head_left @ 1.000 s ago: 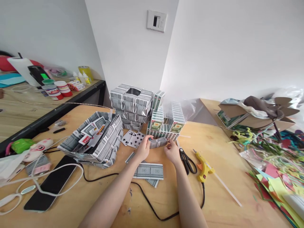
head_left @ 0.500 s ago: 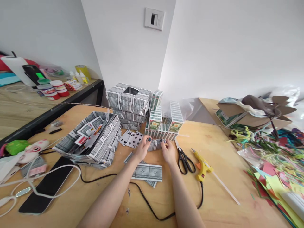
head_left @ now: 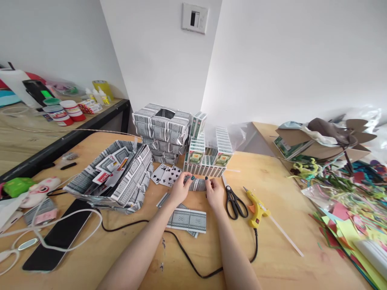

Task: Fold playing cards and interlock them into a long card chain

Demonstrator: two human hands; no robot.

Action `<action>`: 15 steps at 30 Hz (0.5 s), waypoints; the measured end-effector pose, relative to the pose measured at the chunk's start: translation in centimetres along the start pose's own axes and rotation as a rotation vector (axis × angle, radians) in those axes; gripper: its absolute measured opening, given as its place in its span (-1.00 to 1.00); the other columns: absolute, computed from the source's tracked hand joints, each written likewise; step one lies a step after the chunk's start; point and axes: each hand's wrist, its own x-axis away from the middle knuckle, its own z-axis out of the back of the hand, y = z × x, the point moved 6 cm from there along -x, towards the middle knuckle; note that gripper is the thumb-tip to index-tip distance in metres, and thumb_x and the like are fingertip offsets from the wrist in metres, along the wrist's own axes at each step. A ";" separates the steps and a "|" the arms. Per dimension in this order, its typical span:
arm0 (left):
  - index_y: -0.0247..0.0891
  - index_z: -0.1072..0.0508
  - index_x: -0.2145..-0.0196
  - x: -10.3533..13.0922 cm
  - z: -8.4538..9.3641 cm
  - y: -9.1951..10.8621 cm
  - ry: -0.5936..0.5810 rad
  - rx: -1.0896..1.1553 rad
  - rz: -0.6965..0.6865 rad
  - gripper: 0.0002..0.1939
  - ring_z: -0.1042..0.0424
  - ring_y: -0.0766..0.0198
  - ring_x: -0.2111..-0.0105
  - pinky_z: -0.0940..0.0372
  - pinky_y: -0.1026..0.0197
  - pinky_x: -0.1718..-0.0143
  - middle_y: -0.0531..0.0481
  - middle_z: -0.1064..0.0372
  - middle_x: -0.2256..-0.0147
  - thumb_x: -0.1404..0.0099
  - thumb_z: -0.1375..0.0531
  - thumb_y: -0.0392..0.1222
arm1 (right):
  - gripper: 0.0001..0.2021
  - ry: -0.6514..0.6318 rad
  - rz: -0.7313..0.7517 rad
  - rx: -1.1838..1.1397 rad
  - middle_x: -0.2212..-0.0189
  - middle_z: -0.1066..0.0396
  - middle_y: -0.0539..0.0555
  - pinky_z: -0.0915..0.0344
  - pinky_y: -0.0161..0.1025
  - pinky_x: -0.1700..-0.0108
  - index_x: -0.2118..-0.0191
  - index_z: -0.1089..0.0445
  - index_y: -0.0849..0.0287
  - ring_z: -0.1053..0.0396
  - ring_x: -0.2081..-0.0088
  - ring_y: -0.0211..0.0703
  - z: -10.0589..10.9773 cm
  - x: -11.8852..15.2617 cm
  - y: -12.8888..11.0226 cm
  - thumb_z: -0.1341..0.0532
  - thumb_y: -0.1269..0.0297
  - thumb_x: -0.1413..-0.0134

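A small grey-and-white folded card piece (head_left: 198, 185) is held between my two hands, in front of the stacked card boxes (head_left: 208, 155). My left hand (head_left: 181, 188) pinches its left end, and my right hand (head_left: 214, 193) has thumb and fingers closed at its right end. Patterned card strips (head_left: 190, 220) lie crossed on the table just nearer to me. Face-up club cards (head_left: 166, 175) lie left of my left hand. Black-handled scissors (head_left: 235, 201) and a yellow glue gun (head_left: 258, 208) rest to the right of my right hand.
A card-woven basket (head_left: 111, 177) full of cards stands left, beside a stacked woven card box (head_left: 163, 127). A phone (head_left: 57, 237) and white cables lie front left. A black cord crosses the table (head_left: 136, 257) under my forearms. Coloured paper (head_left: 347, 237) and craft scraps cover the right side.
The view has shifted slightly. My fingers have moved a little on the card piece, which both hands still hold in nearly the same place.
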 end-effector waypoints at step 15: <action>-0.23 -0.18 0.28 0.8 0.0 -0.3 0.231 0.031 0.137 -0.82 -0.31 0.25 0.30 -0.21 0.20 0.28 -0.02 -0.27 0.30 -0.19 -0.03 -0.10 | -0.65 -0.046 0.079 0.022 0.41 -0.42 0.07 -0.14 -0.32 0.42 0.24 -0.31 0.15 -0.35 0.40 -0.14 -0.8 0.5 -0.4 0.13 0.09 -0.10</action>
